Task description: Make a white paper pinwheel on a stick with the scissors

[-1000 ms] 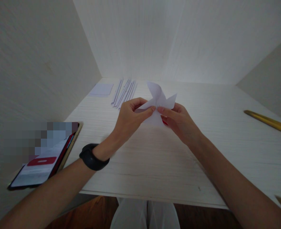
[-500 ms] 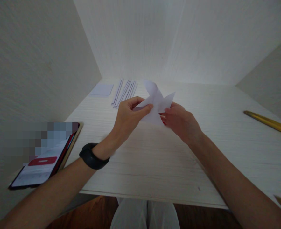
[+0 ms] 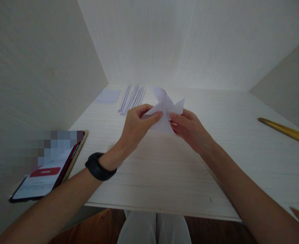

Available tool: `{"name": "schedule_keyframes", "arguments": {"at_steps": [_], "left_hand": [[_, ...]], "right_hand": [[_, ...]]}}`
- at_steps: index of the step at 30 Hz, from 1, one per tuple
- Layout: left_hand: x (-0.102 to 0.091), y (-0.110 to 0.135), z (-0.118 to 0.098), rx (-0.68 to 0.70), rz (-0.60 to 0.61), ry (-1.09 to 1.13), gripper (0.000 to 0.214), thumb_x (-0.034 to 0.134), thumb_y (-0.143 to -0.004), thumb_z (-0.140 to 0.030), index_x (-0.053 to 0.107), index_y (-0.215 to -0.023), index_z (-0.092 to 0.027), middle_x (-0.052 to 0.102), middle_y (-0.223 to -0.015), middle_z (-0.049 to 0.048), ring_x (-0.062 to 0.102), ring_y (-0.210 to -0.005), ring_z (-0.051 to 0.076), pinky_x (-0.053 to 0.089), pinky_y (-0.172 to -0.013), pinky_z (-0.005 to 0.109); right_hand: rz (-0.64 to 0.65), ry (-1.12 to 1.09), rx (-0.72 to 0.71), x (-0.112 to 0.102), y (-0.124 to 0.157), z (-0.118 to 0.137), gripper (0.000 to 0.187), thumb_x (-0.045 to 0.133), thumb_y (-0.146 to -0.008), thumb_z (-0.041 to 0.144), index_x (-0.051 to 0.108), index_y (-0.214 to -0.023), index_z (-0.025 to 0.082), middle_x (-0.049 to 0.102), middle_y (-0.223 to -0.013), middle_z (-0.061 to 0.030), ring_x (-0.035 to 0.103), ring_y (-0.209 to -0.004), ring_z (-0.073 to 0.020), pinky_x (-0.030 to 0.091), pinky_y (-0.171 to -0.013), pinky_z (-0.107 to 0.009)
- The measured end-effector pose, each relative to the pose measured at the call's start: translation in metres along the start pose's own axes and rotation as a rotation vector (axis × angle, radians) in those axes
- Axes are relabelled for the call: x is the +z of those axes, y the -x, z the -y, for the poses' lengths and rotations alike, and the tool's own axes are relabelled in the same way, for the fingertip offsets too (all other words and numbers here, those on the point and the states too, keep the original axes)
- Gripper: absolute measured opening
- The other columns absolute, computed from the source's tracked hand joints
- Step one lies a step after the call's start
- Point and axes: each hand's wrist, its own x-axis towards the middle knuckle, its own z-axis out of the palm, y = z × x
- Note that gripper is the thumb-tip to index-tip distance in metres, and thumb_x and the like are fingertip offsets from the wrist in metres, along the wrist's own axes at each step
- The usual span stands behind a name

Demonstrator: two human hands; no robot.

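Observation:
A white paper pinwheel (image 3: 161, 98), its flaps curled and pointed, is held up over the middle of the table between both my hands. My left hand (image 3: 138, 123) pinches its left side, thumb lying across the front near the centre. On the other side, my right hand (image 3: 188, 127) is closed on the right part of the paper, with the thumb pressed close to the centre. A bit of something red (image 3: 173, 126) shows under the right fingers; most of it is hidden, and I cannot make out what it is.
Several narrow folded paper strips (image 3: 134, 98) lie behind my left hand, beside a flat pale paper square (image 3: 108, 95). A phone (image 3: 40, 183) in a case rests at the left. A long yellow object (image 3: 286, 130) lies at the right. Pale panels enclose the white table (image 3: 149, 176).
My right thumb has moved left, in toward the pinwheel's centre, and the right flap has shifted slightly left with it. My left hand keeps its hold almost unmoved.

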Motion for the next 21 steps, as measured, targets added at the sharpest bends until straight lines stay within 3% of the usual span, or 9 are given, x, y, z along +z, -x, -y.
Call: {"name": "schedule_keyframes", "arguments": {"at_steps": [8,21], "left_hand": [[-0.0007,0.0017,0.0010,0.073,0.034,-0.046,0.017,0.071,-0.069,-0.031,0.066,-0.071,-0.015,0.062,-0.066,-0.0012,0.053,-0.057,0.010,0.042,-0.050,0.020],[0.0008,0.0042,0.0010,0.136,0.023,-0.110,0.013,0.070,-0.071,-0.028,0.067,-0.071,-0.016,0.064,-0.068,-0.0014,0.054,-0.060,0.010,0.043,-0.052,0.020]], "right_hand": [[0.008,0.009,-0.013,-0.0003,-0.0008,-0.0010,0.024,0.076,-0.070,0.036,0.070,-0.087,0.021,0.073,-0.092,-0.0037,0.066,-0.089,-0.0182,0.051,-0.084,-0.033],[-0.041,0.077,0.030,-0.0050,0.0001,-0.0007,0.022,0.078,-0.066,0.033,0.065,-0.078,0.020,0.068,-0.078,0.0006,0.062,-0.072,-0.0131,0.048,-0.071,-0.027]]}}
